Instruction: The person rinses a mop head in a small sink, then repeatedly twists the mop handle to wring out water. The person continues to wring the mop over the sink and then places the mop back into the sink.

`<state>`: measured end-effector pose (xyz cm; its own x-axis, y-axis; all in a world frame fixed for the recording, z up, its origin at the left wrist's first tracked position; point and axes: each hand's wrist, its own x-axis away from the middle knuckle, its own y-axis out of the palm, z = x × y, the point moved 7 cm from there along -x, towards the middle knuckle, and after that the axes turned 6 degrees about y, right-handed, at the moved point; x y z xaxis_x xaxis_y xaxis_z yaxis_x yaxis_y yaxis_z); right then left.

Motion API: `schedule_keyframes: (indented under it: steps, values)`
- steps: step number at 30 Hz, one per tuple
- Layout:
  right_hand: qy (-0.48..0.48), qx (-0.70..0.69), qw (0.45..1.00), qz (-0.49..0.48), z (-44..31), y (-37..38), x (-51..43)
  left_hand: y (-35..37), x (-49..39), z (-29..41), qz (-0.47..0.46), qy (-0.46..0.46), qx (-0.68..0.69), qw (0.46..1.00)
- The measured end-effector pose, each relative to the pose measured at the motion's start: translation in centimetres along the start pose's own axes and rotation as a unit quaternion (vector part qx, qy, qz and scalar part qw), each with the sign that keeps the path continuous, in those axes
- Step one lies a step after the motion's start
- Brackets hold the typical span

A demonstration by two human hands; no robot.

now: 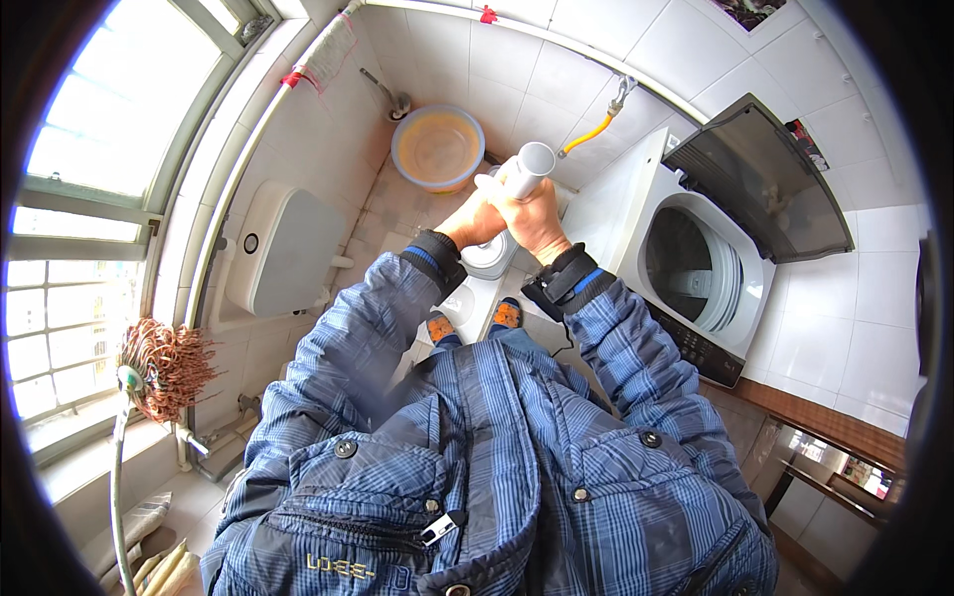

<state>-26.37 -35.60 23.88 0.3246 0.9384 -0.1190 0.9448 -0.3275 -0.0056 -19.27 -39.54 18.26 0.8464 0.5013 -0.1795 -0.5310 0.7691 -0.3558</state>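
Note:
Out in front of my chest, my two hands meet around a white cylinder (531, 170) with a round grey end facing up towards me. My right hand (538, 220) wraps its near side, the fingers closed. My left hand (477, 216) presses in from the left against the cylinder and the right hand; its fingertips are partly hidden. Below the hands, a white container with a round lid (488, 257) stands on the floor, half covered by my wrists.
A top-loading washing machine (630, 246) stands at the right, its dark lid (768, 179) raised. A plastic basin (438, 149) lies in the far corner near a yellow hose (589, 134). At the left are a wall-mounted cistern (287, 249) and a mop head (165, 369).

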Motion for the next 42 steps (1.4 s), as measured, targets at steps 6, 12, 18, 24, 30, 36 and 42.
schedule_keyframes:
  steps: [6, 12, 18, 24, 30, 36, 42]
  values:
    - [0.006, 0.02, 1.0, -0.009, 0.4, 0.1, -0.5, -0.5, -0.1, 0.4, 0.011, -0.002, -0.006, 1.0]
    - [0.015, 0.041, 0.999, -0.009, 1.2, 0.0, -0.8, -0.7, -0.8, -0.8, -0.006, -0.014, 0.007, 1.0]
    - [0.029, 0.035, 0.999, -0.006, 2.1, 0.1, -1.0, -0.9, -0.9, -1.0, -0.007, 0.006, 0.019, 1.0]
    - [0.027, 0.047, 0.999, 0.0, 2.5, 0.3, -1.1, -1.0, -0.8, -1.3, -0.007, -0.026, 0.002, 1.0]
    - [0.012, 0.041, 0.999, 0.002, 2.6, 0.6, -1.2, -1.3, -0.6, -1.4, 0.008, -0.022, 0.028, 0.999]
    - [0.045, 0.052, 0.997, -0.014, 3.1, 1.0, -1.4, -1.3, -0.2, -2.1, 0.014, -0.016, 0.003, 1.0]
    - [0.036, 0.041, 0.998, -0.022, 2.8, 0.8, -0.6, -0.8, 4.4, -5.8, 0.166, -0.126, 0.052, 0.977]
